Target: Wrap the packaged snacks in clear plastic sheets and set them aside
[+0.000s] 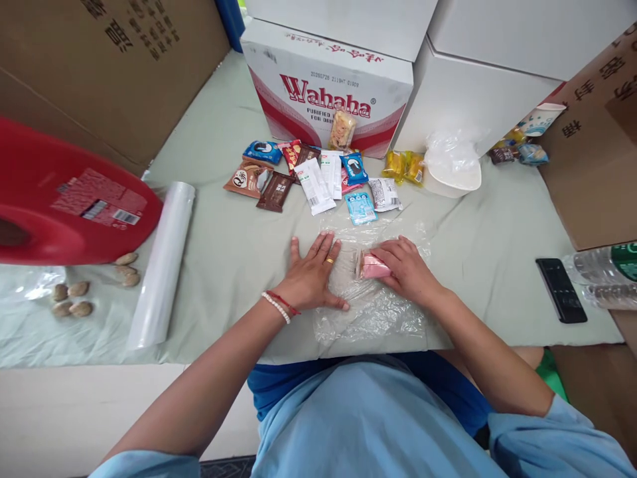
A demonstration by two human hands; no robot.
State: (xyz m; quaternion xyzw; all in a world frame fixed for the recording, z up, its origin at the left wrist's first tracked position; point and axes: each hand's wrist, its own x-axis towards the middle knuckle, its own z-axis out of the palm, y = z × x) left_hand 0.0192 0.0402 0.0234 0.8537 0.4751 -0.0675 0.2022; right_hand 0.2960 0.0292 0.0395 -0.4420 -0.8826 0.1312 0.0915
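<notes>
Film (373,325) comes first as a risk: it looks thin and wrinkled, so it could creep or bunch if the left hand (312,277) eased its pressure or dragged sideways. That hand lies palm down on the film's left side, fingers spread apart. Snacks (318,182) are next, scattered just beyond the film's far edge; a low forward reach could knock them onto it. Smallest is the pink pack (374,265), on the film right of its middle; the right hand's (408,271) fingers are clamped over its right end, and with the other end free it could twist or skid if that grip loosened.

Worktop (239,285) under pale green cloth carries the film and runs well out to both sides. Brown cartons (99,99) wall it in, well left and well right of the film; white cartons (288,73) stand beyond it, behind the snacks. Well left of the film is a red jug (74,199), with a clear roll (164,265) between the two. A white bowl (452,182) sits beyond the film to its right. Bottles (590,265) rest well right of the film, a phone (562,290) just beside them. Nuts, or nut-like lumps (80,309), lie well left of the film.
</notes>
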